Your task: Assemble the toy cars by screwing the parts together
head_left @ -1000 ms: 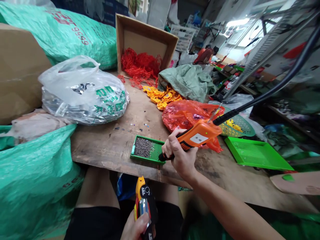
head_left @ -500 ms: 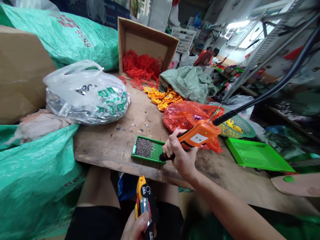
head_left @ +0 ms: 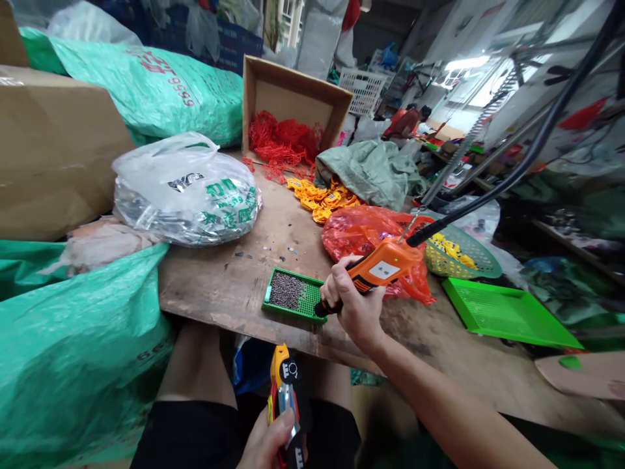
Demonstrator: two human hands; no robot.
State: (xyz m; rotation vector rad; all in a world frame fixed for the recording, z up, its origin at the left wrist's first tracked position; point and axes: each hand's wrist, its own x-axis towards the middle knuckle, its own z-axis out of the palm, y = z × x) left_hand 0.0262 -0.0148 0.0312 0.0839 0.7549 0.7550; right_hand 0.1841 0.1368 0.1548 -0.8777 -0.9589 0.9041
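Note:
My right hand [head_left: 359, 303] is wrapped round an orange and black electric screwdriver [head_left: 385, 264], tilted, with its cable running up to the right. Its black front end is over the right end of a small green perforated tray [head_left: 308, 301], whose left part holds many tiny dark screws [head_left: 287, 290]. Low in front of my lap, my left hand [head_left: 271, 436] grips a yellow and black toy vehicle [head_left: 288, 391] with a silvery middle. My left thumb presses on its side; the other fingers are mostly hidden beneath.
Behind the tray lie a red plastic bag [head_left: 349, 228] and yellow plastic parts [head_left: 325, 198]. A clear bag [head_left: 190, 195] stands left, near a carton of red pieces [head_left: 303, 85]. To the right are a green tray [head_left: 508, 312] and a basket [head_left: 483, 257]. Green sacks [head_left: 97, 352] flank the table.
The view has shifted slightly, so the scene sits a little further right and lower. Both hands keep their holds, the screwdriver still over the tray's right end.

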